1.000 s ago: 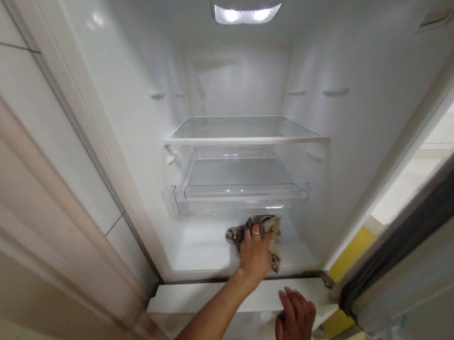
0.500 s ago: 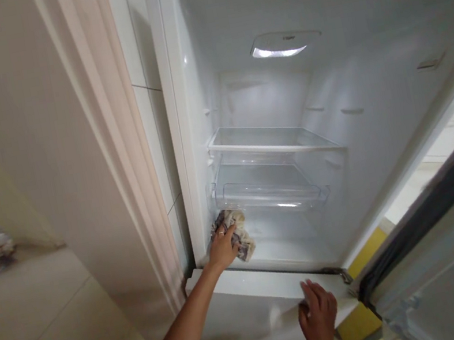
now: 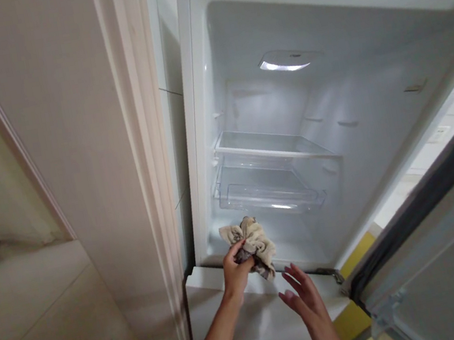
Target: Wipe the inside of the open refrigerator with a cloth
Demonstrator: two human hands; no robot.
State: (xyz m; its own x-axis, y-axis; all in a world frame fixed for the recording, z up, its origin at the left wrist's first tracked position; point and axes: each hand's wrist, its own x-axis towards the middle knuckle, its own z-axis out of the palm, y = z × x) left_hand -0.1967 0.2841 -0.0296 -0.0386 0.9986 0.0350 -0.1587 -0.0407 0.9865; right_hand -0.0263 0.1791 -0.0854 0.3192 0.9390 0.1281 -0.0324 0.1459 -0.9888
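The left hand pinches a bunched cloth between thumb and fingers, and the cloth spreads out beyond these fingertips. Just to the right of the cloth is the right hand; its fingers are bent and parted, apart from the cloth. Below the fingers of both hands there is a white lower door. Farther beyond the left fingers, inside the refrigerator, is a clear tray, then a glass shelf, and farthest a lit lamp.
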